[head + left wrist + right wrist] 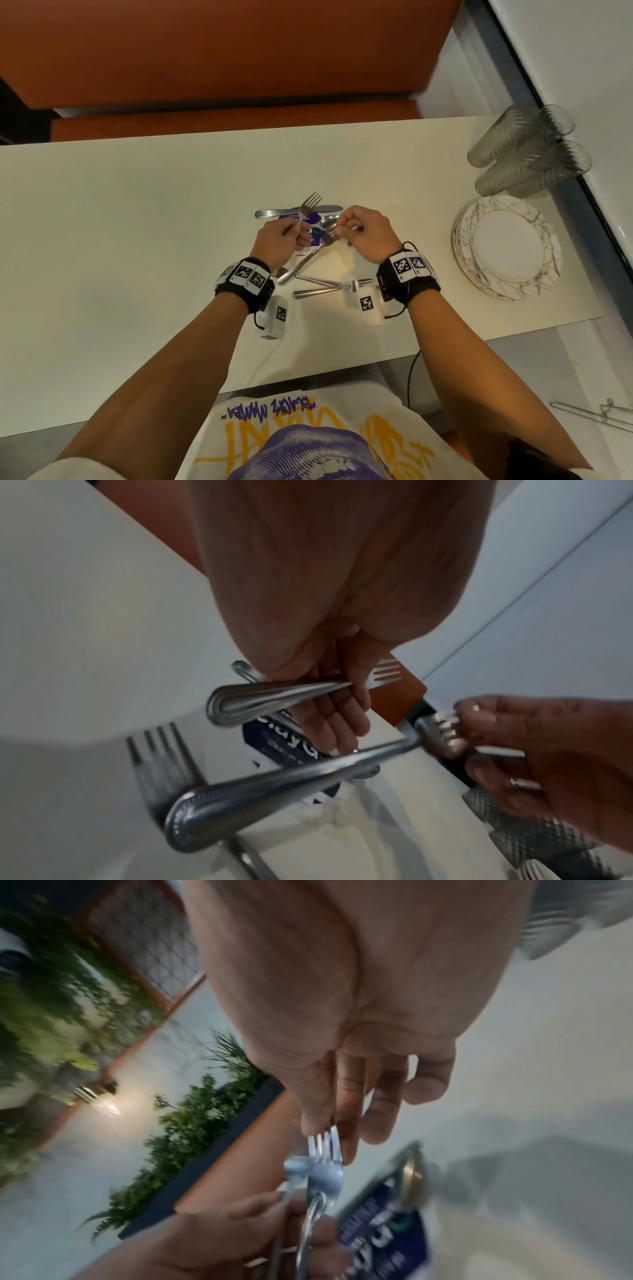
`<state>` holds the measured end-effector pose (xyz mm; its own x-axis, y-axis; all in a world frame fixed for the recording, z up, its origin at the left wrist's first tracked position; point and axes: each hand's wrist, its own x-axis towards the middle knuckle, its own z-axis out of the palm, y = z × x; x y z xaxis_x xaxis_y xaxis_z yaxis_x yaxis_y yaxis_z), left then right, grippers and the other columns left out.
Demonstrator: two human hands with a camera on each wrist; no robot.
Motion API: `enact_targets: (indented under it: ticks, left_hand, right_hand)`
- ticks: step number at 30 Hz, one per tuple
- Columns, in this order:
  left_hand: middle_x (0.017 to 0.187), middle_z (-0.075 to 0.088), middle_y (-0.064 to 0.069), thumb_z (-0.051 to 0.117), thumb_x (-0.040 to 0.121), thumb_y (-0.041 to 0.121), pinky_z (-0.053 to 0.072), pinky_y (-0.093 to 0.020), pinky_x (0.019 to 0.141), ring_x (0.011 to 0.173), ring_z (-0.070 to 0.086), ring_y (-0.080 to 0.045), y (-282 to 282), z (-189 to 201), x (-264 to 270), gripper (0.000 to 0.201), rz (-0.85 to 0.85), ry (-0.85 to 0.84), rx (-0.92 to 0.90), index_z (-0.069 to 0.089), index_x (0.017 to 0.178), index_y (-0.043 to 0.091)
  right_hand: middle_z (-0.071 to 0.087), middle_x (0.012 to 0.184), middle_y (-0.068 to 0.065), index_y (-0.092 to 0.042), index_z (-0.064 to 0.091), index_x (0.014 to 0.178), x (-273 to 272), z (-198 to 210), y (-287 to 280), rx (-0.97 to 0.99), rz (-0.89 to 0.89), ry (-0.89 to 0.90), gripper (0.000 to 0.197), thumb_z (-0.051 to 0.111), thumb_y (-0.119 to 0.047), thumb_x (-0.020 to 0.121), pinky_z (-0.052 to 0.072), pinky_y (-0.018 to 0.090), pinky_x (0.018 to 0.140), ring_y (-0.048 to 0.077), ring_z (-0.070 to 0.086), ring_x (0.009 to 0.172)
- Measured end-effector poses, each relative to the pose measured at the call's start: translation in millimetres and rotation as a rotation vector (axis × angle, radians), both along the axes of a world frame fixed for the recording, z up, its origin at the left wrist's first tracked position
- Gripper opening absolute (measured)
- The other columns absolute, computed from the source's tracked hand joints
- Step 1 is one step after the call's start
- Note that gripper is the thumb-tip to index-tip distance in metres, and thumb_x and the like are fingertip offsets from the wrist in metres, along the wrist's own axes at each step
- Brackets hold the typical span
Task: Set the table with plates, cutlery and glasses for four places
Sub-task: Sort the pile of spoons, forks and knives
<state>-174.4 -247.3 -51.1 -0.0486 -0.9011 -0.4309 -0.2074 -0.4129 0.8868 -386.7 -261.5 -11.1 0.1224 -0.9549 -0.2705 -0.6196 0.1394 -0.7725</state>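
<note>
My left hand [291, 236] grips the handle of a fork [310, 202], whose tines point away over a table knife [329, 208]. In the left wrist view that fork's handle [270, 700] crosses the curled fingers. My right hand [346, 231] pinches a second fork [305, 260] by its tines, the handle hanging down to the left; its tines [325, 1146] sit between thumb and fingers in the right wrist view. A spoon [325, 222] lies on a blue card [301, 217] between the hands. More cutlery [315, 287] lies nearer me.
A stack of marbled plates [507, 246] stands at the table's right end, with several ribbed glasses [527, 150] behind it. An orange bench [205, 51] runs along the far side. The cream table [120, 222] stretches away to the left.
</note>
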Motion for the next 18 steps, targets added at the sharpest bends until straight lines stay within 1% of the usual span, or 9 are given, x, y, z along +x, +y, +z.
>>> enact_targets:
  ticks: [1, 3, 5, 7, 9, 11, 13, 15, 18]
  left_hand:
    - [0.095, 0.077, -0.017, 0.045, 0.108, 0.008, 0.063, -0.040, 0.086, 0.089, 0.076, -0.030, -2, 5, -4, 0.028, -0.025, 0.021, 0.018, 0.072, 0.111, 0.003]
    - [0.094, 0.077, -0.020, 0.044, 0.108, 0.010, 0.062, -0.040, 0.071, 0.079, 0.075, -0.033, -3, 17, -14, 0.027, -0.067, 0.092, 0.062, 0.070, 0.112, 0.002]
    - [0.088, 0.077, -0.014, 0.045, 0.108, 0.014, 0.054, -0.033, 0.056, 0.067, 0.071, -0.029, -4, 25, -22, 0.026, -0.105, 0.117, 0.079, 0.069, 0.113, 0.005]
    - [0.081, 0.075, -0.010, 0.044, 0.107, 0.016, 0.043, -0.029, 0.048, 0.059, 0.064, -0.025, -4, 28, -28, 0.027, -0.098, 0.130, 0.095, 0.069, 0.112, 0.008]
    - [0.074, 0.069, -0.011, 0.043, 0.107, 0.015, 0.035, -0.029, 0.047, 0.053, 0.054, -0.024, -4, 29, -32, 0.028, -0.053, 0.215, 0.116, 0.070, 0.109, 0.009]
    - [0.069, 0.063, -0.009, 0.042, 0.107, 0.015, 0.032, -0.030, 0.049, 0.052, 0.047, -0.021, -3, 31, -34, 0.030, -0.012, 0.290, 0.141, 0.071, 0.105, 0.010]
    - [0.065, 0.056, -0.006, 0.041, 0.108, 0.017, 0.031, -0.029, 0.049, 0.051, 0.043, -0.019, -3, 33, -36, 0.032, -0.001, 0.317, 0.167, 0.071, 0.104, 0.012]
    - [0.065, 0.051, -0.005, 0.040, 0.108, 0.020, 0.032, -0.029, 0.046, 0.048, 0.040, -0.020, -3, 34, -37, 0.033, -0.026, 0.337, 0.171, 0.071, 0.107, 0.009]
    - [0.068, 0.050, -0.007, 0.039, 0.108, 0.022, 0.033, -0.027, 0.042, 0.045, 0.040, -0.020, -3, 39, -38, 0.035, -0.057, 0.328, 0.167, 0.070, 0.106, 0.007]
  right_hand:
    - [0.074, 0.087, -0.004, -0.017, 0.068, 0.091, 3, 7, -4, -0.039, -0.005, -0.016, 0.006, 0.073, -0.018, 0.088, 0.056, 0.033, 0.077, 0.007, 0.064, 0.072]
    - [0.072, 0.085, -0.005, -0.018, 0.068, 0.090, 9, 16, -12, -0.116, -0.038, -0.021, 0.005, 0.073, -0.017, 0.088, 0.053, 0.026, 0.073, 0.005, 0.062, 0.071]
    - [0.070, 0.082, -0.010, -0.017, 0.069, 0.091, 12, 21, -20, -0.179, -0.081, -0.007, 0.004, 0.072, -0.017, 0.089, 0.047, 0.014, 0.069, 0.001, 0.060, 0.071]
    - [0.066, 0.078, -0.014, -0.016, 0.069, 0.093, 13, 21, -25, -0.218, -0.107, 0.024, 0.003, 0.070, -0.017, 0.090, 0.040, 0.005, 0.064, -0.003, 0.058, 0.070]
    - [0.066, 0.077, -0.013, -0.017, 0.067, 0.093, 14, 19, -28, -0.245, -0.137, 0.037, 0.004, 0.070, -0.018, 0.090, 0.040, 0.005, 0.062, -0.001, 0.060, 0.070]
    - [0.069, 0.080, -0.008, -0.019, 0.066, 0.093, 14, 15, -29, -0.259, -0.174, 0.035, 0.005, 0.070, -0.020, 0.090, 0.043, 0.010, 0.063, 0.005, 0.064, 0.072]
    - [0.069, 0.083, -0.007, -0.022, 0.065, 0.093, 15, 13, -28, -0.276, -0.199, 0.034, 0.005, 0.069, -0.021, 0.091, 0.043, 0.013, 0.064, 0.006, 0.063, 0.075]
    - [0.067, 0.086, -0.007, -0.024, 0.063, 0.094, 16, 12, -26, -0.313, -0.206, 0.044, 0.006, 0.068, -0.021, 0.091, 0.041, 0.015, 0.065, 0.006, 0.061, 0.077]
    - [0.068, 0.087, -0.003, -0.024, 0.058, 0.100, 17, 13, -25, -0.305, -0.216, 0.004, 0.010, 0.063, -0.016, 0.096, 0.044, 0.012, 0.059, 0.006, 0.063, 0.073]
